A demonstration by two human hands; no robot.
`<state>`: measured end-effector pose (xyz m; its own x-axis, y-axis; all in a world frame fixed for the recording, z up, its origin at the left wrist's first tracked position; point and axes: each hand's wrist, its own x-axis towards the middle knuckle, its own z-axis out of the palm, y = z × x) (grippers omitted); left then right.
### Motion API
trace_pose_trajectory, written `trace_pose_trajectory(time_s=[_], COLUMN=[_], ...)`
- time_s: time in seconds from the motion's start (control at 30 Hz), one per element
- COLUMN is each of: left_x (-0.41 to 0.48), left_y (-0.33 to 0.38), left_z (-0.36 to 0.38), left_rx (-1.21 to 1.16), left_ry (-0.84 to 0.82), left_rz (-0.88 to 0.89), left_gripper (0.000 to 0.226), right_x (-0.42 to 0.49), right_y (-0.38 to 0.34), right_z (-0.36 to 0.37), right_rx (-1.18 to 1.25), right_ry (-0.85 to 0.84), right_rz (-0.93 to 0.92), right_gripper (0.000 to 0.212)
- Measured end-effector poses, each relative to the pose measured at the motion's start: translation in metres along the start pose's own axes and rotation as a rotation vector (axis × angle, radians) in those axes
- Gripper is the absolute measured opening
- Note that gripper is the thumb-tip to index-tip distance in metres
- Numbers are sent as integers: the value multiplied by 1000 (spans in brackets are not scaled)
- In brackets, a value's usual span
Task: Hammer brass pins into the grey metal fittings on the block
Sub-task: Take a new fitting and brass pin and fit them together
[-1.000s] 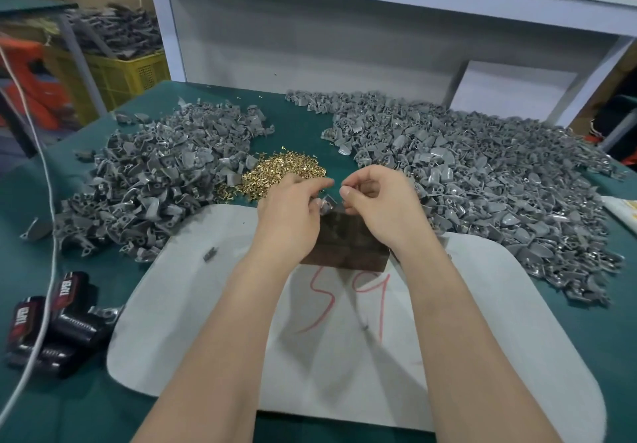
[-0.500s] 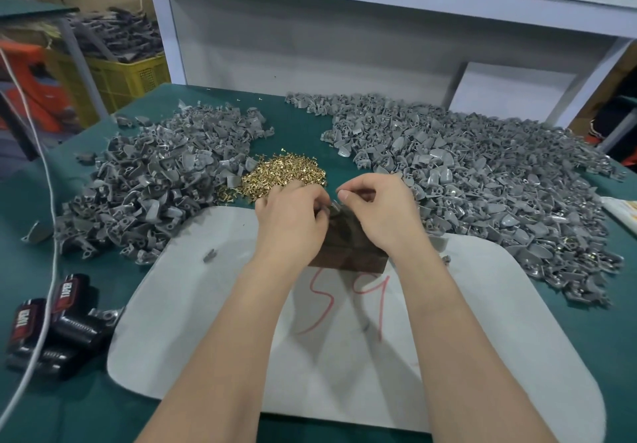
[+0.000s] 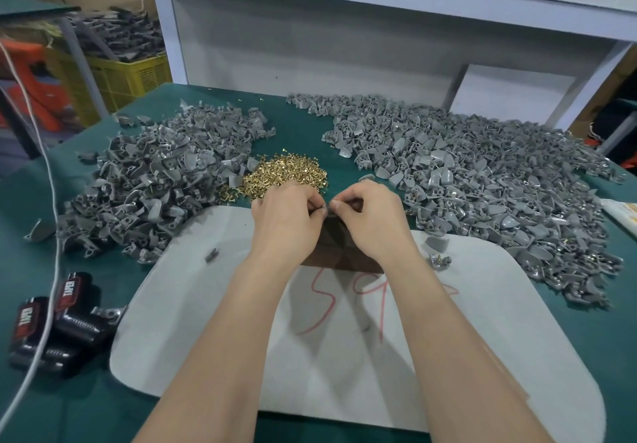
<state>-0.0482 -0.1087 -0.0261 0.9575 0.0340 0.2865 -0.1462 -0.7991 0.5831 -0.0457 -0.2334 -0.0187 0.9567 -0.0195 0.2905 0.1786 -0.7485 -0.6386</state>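
A person's left hand [image 3: 286, 218] and right hand [image 3: 368, 217] meet fingertip to fingertip over the far edge of a dark brown block [image 3: 339, 253]. Both have curled fingers and pinch a small grey fitting [image 3: 325, 209], which is matte and mostly hidden, so which way it points and how its long axis runs cannot be told. The block lies flat on a white mat [image 3: 344, 356], its near edge running side to side. A heap of shiny brass pins [image 3: 286, 175] lies just beyond the hands.
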Motion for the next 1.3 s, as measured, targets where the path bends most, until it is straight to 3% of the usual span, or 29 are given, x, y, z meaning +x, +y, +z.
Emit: trace_pose_trajectory(time_s=[0.8,1.17,1.3], left_x=[-2,-2,-2], left_y=[4,3,3], left_z=[-3,-1,0], left_rx=[61,6,3], left_ry=[-23,12,15], left_rz=[48,6,10], left_gripper=[18,9,9], right_x=[1,-4,-5], right_y=[-23,-8,-8], right_z=[0,9,9], right_rx=[-454,-160,-162], right_ry=[-35,61,59], right_rz=[-112,-45,-19], right_gripper=[15,7,8])
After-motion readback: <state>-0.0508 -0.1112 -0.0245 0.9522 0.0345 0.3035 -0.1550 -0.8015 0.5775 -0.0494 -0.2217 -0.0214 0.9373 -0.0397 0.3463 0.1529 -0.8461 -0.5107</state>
